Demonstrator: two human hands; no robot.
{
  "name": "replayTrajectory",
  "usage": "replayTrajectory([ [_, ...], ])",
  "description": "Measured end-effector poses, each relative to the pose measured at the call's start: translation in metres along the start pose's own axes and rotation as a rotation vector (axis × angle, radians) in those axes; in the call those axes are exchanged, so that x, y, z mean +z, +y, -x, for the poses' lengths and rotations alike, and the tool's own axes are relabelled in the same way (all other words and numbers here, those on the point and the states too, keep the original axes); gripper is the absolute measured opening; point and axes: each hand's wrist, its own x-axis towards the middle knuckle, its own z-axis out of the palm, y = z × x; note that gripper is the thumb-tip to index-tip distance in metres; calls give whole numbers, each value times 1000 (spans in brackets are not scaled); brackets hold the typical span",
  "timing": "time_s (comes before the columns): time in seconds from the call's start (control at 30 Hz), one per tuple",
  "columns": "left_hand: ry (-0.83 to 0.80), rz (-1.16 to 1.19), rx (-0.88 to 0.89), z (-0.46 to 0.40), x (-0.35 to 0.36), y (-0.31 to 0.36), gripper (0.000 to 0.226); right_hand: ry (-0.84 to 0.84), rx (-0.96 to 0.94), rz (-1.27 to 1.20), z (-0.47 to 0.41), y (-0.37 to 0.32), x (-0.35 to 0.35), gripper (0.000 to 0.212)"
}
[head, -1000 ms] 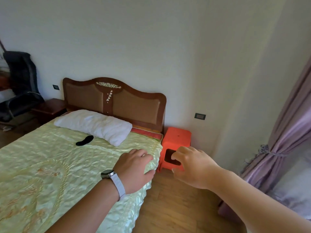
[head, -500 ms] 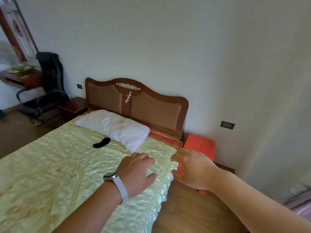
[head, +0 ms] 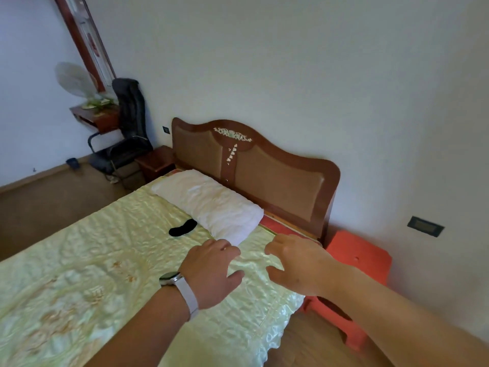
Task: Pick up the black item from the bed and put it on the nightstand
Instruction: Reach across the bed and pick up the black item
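Both hands, left hand & right hand, empty w/ fingers spread, reaching over bed toward black item by pillow.

Small flat black item on green bed cover, just beside white pillow
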Motion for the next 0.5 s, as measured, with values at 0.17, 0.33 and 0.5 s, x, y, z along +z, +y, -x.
replayTrajectory([
  [0.17,-3,1,-139,-22,1,-7,51,-22,-143,-4,-48,38,-3,44],
  [0.33,-1,-11,-282,-28,-6,-34,51,-58,-256,-15,-94,37,5,47],
  [0.5,5,-6,-354,-42,1,-69,51,-94,-314,-28,-148,35,16,46],
])
